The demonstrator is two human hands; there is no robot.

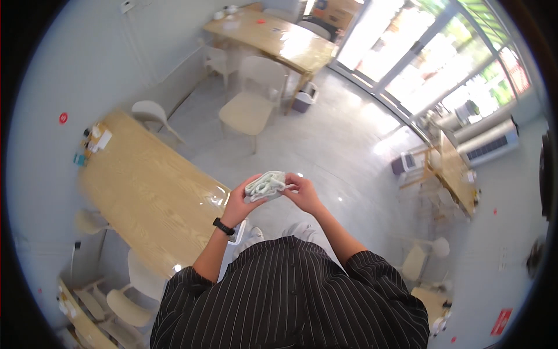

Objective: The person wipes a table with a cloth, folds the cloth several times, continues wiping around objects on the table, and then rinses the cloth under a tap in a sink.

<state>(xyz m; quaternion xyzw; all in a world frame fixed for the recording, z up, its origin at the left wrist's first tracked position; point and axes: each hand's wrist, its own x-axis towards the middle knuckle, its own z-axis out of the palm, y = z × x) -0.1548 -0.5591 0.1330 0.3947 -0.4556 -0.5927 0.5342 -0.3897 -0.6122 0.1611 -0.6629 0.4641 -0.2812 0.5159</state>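
Observation:
A folded pale green-white cloth (264,185) is held up in front of my body, above the floor just right of a wooden table. My left hand (240,203), with a dark watch on the wrist, grips the cloth's left side and lower edge. My right hand (300,192) pinches its right edge with curled fingers.
The wooden table (151,186) has small items at its far end. Chairs, including a pale one (247,113), surround it and another table (250,32) at the back. A bin (303,99) stands by that table. Glass doors (407,58) and a smaller table (456,180) are right.

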